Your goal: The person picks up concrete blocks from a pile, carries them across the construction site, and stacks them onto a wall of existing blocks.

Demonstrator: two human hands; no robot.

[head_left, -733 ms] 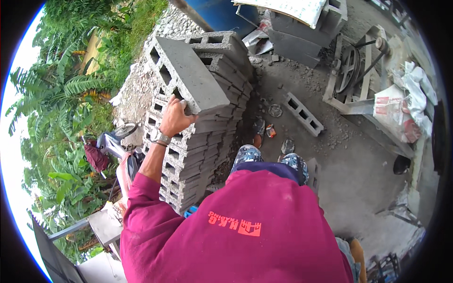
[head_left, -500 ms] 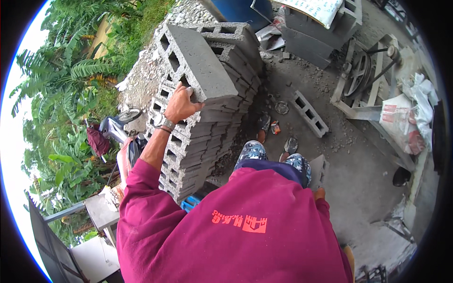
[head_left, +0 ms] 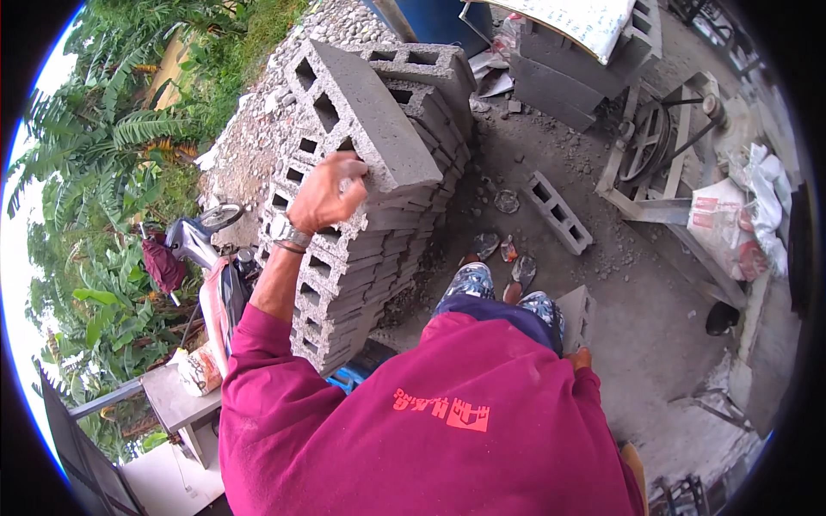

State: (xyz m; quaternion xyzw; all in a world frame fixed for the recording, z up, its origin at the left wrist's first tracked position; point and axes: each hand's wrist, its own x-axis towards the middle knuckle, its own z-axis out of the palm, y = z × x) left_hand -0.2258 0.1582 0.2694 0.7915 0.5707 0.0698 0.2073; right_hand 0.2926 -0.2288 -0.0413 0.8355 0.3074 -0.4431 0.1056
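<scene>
Here's the top hollow concrete block, grey all over, its broad side smooth and finely pitted, its coarse, grainy face pierced by a row of dark rectangular hollows! It sits up on the tall block stack, with those hollows turned to the person's left.

And the left hand is right there at its near end, fingers bent in narrow by the closest hollow, silver wristwatch behind; how firmly it grips, I can't tell. Down low, the right hand is at the near end of a second hollow block beside the leg, mostly hidden by the sleeve, so its grip can't be told.

Another hollow block lies farther ahead on the dusty grey floor. To the right stands a machine with a pulley wheel; up ahead, a blue drum; out left, a motorcycle, pale gravel and leafy green plants.
</scene>
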